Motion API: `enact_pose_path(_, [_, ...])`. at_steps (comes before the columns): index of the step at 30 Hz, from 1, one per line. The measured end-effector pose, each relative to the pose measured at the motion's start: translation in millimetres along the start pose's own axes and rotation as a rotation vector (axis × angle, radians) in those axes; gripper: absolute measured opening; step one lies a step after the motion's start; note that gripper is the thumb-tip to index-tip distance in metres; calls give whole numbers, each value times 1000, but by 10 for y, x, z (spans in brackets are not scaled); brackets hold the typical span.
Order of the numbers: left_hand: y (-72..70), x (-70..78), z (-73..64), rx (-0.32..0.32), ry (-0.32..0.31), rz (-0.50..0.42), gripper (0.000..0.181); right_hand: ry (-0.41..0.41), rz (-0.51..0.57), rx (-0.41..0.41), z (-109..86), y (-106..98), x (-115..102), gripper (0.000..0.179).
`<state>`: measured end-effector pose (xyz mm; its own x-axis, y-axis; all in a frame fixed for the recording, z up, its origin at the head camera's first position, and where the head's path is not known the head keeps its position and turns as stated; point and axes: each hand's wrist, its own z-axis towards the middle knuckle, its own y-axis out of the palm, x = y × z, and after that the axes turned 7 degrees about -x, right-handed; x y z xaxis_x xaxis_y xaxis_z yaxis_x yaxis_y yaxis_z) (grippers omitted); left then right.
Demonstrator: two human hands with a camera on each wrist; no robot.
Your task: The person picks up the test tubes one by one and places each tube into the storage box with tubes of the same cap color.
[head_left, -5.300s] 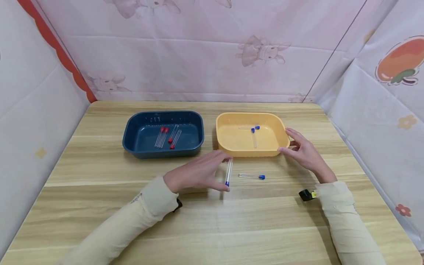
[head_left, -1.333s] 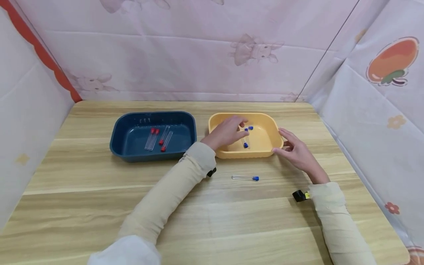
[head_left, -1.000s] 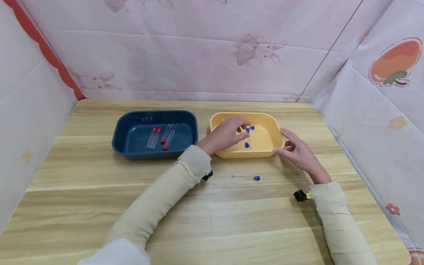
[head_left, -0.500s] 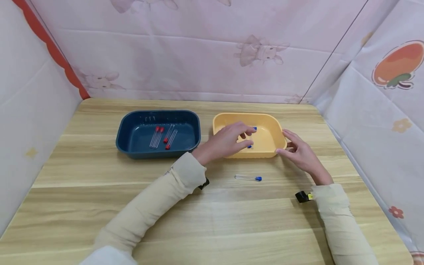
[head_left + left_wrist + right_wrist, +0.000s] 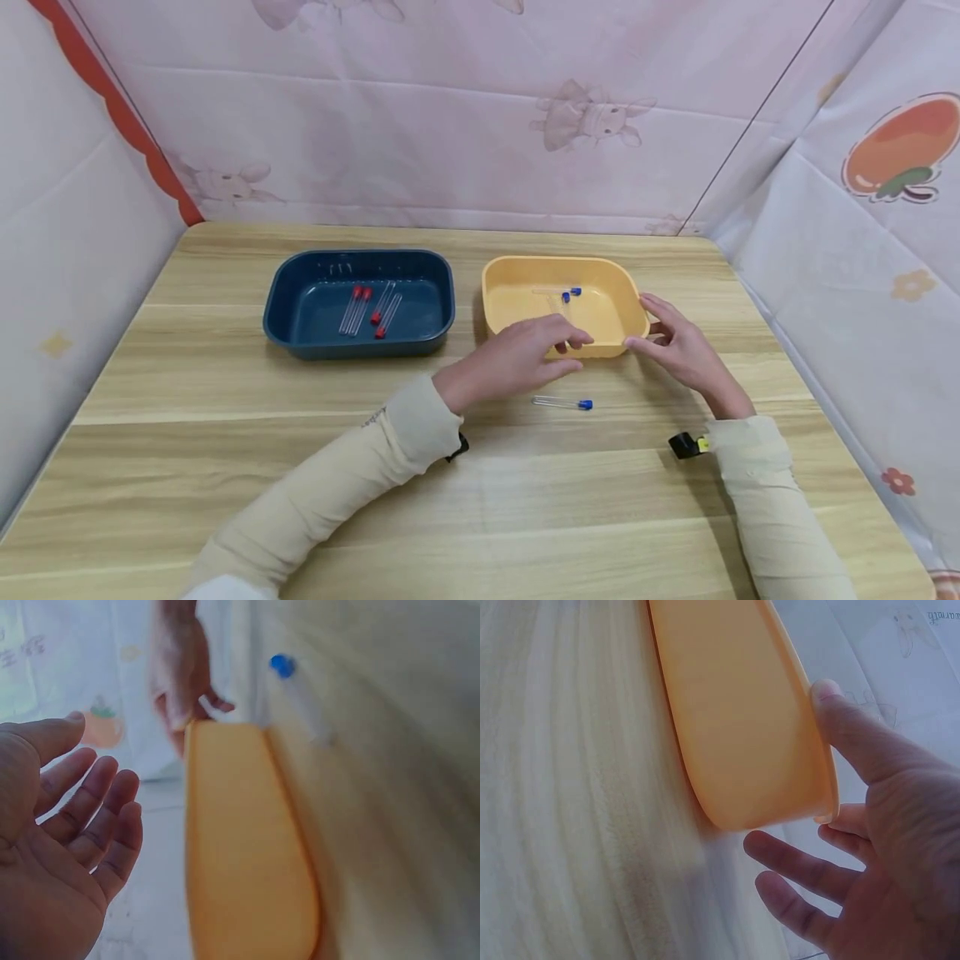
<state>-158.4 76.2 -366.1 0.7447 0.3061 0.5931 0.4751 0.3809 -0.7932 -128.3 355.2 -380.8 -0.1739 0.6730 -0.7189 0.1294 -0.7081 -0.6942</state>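
Note:
My left hand (image 5: pixel 517 354) hovers over the front rim of the yellow tray (image 5: pixel 615 312), fingers loosely bent with nothing between them; its bare palm shows in the left wrist view. Inside the tray lie blue-capped test tubes (image 5: pixel 566 297), partly covered by that hand. On the table in front lies another blue-capped tube (image 5: pixel 561 403). My right hand (image 5: pixel 682 350) holds the tray's right end. In the right wrist view its thumb (image 5: pixel 829 694) presses the rim, one finger reaches the far corner, and the other fingers are apart from the wall.
To the left stands a dark blue tray (image 5: pixel 292 329) holding several red-capped test tubes (image 5: pixel 388 315). Both trays rest on a wood-grain table (image 5: pixel 225 392), with printed cloth walls (image 5: pixel 435 150) behind and at the sides.
The left hand held a blue-capped tube above the table, carried it into the yellow tray and let it go. It has since drawn back toward the front rim. The right hand stays put.

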Motion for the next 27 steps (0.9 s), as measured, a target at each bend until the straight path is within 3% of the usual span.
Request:
enact_pose_path(7, [204, 33, -54, -127, -36, 32, 42, -15, -12, 7, -14, -1, 24, 69])
enact_pose_path(19, [380, -94, -79, -183, -90, 39, 42, 0, -16, 5, -15, 0, -6, 70])
enact_pose_path(27, [455, -125, -33, -206, -117, 142, 39, 0, -19, 5, -11, -3, -14, 70])
